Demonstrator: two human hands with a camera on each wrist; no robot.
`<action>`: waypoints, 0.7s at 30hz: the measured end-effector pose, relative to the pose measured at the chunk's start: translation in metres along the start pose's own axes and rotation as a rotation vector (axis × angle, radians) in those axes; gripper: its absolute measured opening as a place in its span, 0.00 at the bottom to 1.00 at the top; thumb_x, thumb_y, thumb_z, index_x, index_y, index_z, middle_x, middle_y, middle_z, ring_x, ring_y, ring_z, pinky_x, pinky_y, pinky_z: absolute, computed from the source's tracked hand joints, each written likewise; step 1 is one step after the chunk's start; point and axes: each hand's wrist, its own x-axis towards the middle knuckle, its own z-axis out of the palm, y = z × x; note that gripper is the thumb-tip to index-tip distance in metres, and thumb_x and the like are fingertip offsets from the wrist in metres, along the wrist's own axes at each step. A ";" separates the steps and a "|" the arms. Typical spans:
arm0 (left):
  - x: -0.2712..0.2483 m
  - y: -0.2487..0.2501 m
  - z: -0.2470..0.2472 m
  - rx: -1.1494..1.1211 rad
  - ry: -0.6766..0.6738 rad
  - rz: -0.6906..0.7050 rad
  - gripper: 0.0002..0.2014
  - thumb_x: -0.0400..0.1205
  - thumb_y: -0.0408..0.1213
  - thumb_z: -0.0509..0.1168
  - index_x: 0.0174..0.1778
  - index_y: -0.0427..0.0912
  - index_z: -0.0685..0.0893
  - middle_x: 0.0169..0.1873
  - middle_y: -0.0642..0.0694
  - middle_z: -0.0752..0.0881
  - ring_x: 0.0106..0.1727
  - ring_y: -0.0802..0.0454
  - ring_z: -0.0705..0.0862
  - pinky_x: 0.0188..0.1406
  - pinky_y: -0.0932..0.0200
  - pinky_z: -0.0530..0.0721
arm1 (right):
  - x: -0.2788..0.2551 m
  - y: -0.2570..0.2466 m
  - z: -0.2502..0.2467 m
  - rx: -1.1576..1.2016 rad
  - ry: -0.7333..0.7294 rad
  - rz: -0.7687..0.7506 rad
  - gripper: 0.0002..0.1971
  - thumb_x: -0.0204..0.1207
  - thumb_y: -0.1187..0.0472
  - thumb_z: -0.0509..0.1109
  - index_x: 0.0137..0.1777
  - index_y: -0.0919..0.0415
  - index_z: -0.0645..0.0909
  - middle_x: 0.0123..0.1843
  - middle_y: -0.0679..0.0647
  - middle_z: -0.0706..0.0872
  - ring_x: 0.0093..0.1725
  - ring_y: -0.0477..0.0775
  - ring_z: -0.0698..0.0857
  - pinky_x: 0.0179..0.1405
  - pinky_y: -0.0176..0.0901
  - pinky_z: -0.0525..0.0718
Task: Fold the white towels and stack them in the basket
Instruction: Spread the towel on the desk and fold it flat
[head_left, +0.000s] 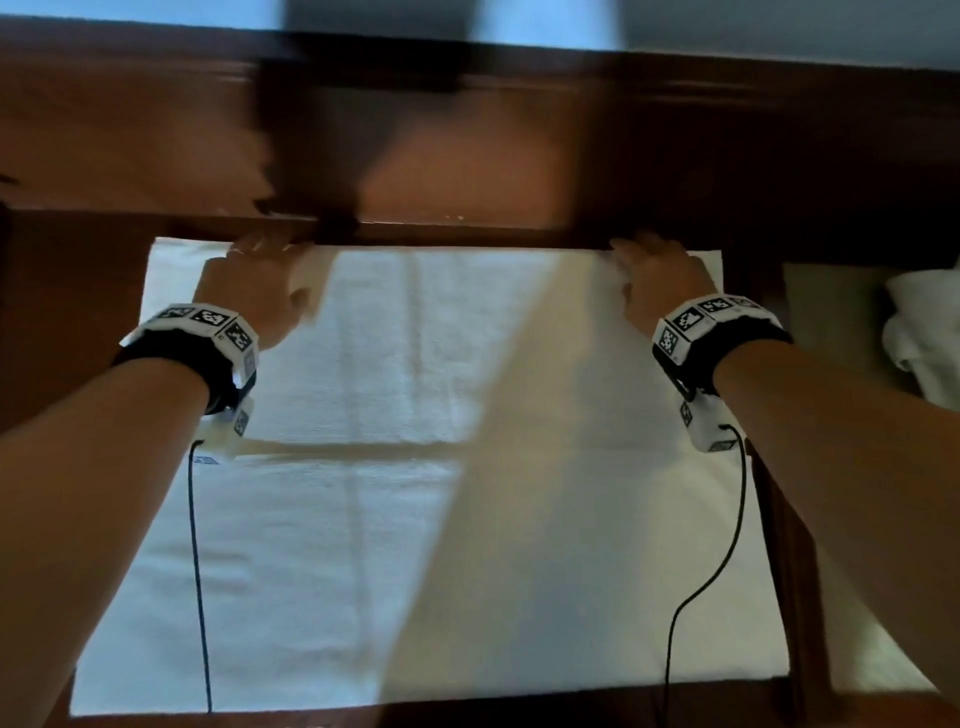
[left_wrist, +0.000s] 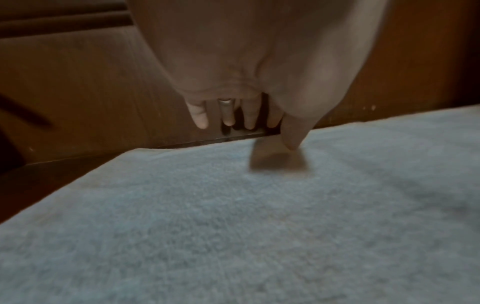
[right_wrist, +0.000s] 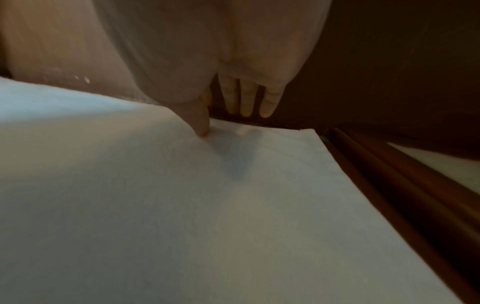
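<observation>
No legible text, brands or nos. Only black-white square code markers on wrist bands (head_left: 208, 325), (head_left: 701, 319); not readable.

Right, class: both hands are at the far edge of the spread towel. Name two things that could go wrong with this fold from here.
1. The left hand and right hand sit inboard of the white towel's far corners, so those corners may droop and the fold come out uneven.
2. The far edge lies tight against the wooden board, fingers reaching past it; the grip there may well be poor, so the edge could slip.
</observation>
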 end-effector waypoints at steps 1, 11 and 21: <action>0.004 0.000 0.003 0.024 -0.006 0.020 0.29 0.83 0.40 0.68 0.81 0.47 0.69 0.78 0.37 0.74 0.77 0.31 0.70 0.63 0.31 0.78 | 0.003 0.002 0.003 -0.009 0.009 -0.003 0.33 0.76 0.68 0.69 0.81 0.56 0.67 0.77 0.63 0.73 0.73 0.70 0.73 0.68 0.63 0.75; 0.000 0.000 -0.004 0.104 0.028 0.123 0.08 0.81 0.38 0.67 0.39 0.47 0.74 0.42 0.41 0.81 0.46 0.35 0.84 0.61 0.39 0.73 | -0.008 0.007 -0.004 -0.054 0.128 -0.063 0.09 0.73 0.65 0.69 0.50 0.70 0.82 0.55 0.68 0.82 0.56 0.71 0.80 0.53 0.59 0.76; -0.088 -0.025 -0.044 0.213 0.037 0.154 0.18 0.86 0.58 0.57 0.35 0.52 0.75 0.38 0.50 0.85 0.59 0.44 0.82 0.55 0.45 0.70 | -0.102 0.012 -0.033 -0.048 0.020 0.065 0.09 0.79 0.55 0.55 0.51 0.51 0.77 0.38 0.53 0.82 0.44 0.59 0.78 0.68 0.57 0.62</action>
